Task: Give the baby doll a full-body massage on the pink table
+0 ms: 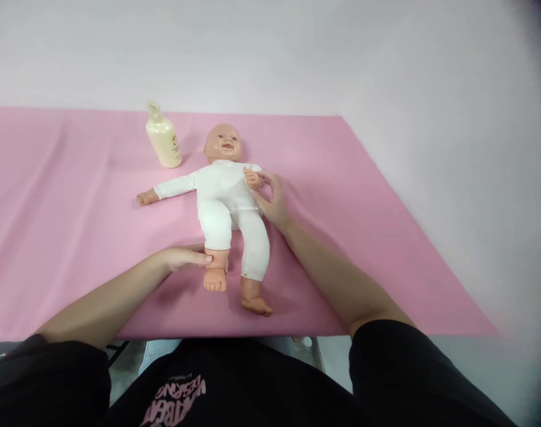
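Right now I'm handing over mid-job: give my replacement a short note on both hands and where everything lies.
Left hand: fingers on the ankle of the plastic baby doll in white bodysuit.
Right hand: holds the doll's wrist, folded over its chest.
Doll lies face up on the pink cloth; cream plastic bottle stands beside its head, untouched.
Done: doll laid out, still dressed. Left: everything else, bottle included.

Light: bright, even, from above; I see no glare. Shadows: soft and short, under my arms, beside the doll (228, 201) and bottle (164, 137). Focus: centre sharp. Edges: right side and top right corner smeared, darkening to a vignette; cloth (52, 196) edges bowed by the lens.
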Demonstrator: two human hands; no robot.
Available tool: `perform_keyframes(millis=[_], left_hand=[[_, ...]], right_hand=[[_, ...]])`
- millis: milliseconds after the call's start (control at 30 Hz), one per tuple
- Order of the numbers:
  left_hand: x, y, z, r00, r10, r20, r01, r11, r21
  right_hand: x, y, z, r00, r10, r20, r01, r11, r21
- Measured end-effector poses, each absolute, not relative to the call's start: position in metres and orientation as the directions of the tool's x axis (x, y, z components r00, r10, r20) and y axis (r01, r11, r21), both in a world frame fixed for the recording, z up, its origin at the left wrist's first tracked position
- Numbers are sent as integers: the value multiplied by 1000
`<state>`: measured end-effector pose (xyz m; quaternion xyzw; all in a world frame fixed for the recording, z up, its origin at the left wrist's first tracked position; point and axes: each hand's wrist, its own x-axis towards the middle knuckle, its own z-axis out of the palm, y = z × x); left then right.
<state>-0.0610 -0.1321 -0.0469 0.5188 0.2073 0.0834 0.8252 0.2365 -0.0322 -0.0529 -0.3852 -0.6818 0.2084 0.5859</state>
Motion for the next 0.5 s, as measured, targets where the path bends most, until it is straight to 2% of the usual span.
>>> perform_keyframes(millis=[500], left_hand=[[-59,-133,-44,902,351,-250,74,445,893]], right_hand=[[239,-31,-55,-33,772,635,298,614,-731]])
